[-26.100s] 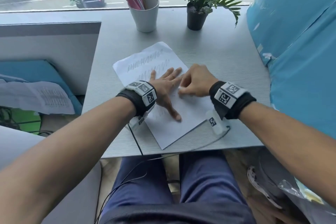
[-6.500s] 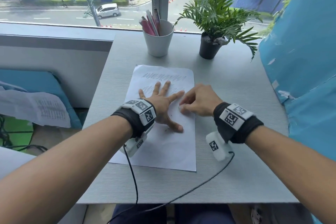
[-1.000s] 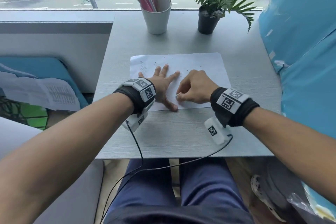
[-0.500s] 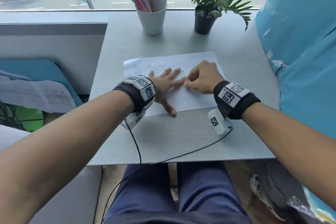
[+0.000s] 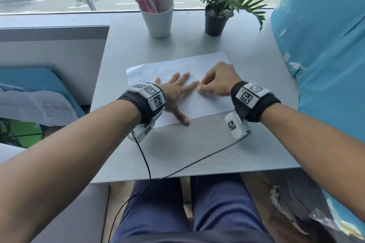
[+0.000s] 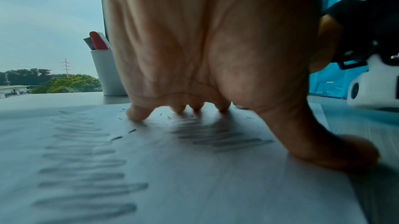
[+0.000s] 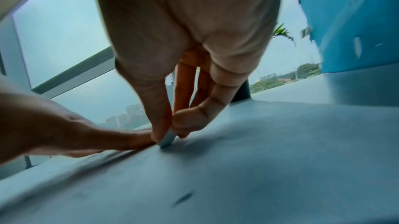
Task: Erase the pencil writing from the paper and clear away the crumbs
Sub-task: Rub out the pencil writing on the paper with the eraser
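Observation:
A white sheet of paper (image 5: 209, 104) lies sideways on the grey table (image 5: 177, 148). Rows of grey pencil scribble (image 6: 86, 168) still mark its left part, and dark eraser crumbs (image 6: 116, 138) are scattered on it. My left hand (image 5: 175, 92) presses flat on the paper, fingers spread. My right hand (image 5: 215, 83) pinches a small white eraser (image 7: 167, 139) between thumb and fingers, its tip on the paper right beside my left index finger (image 7: 108, 140). In the head view the eraser is hidden by the fingers.
At the back by the window stand a white cup of pens (image 5: 158, 18) and a potted plant (image 5: 216, 14). Blue plastic sheeting (image 5: 324, 45) borders the table's right side. Two black cables (image 5: 197, 161) trail over the near edge. A low partition (image 5: 53, 45) stands on the left.
Over the last second my right hand with the eraser has moved up the paper and to the right, close to my left index finger. The left hand keeps pressing the sheet down.

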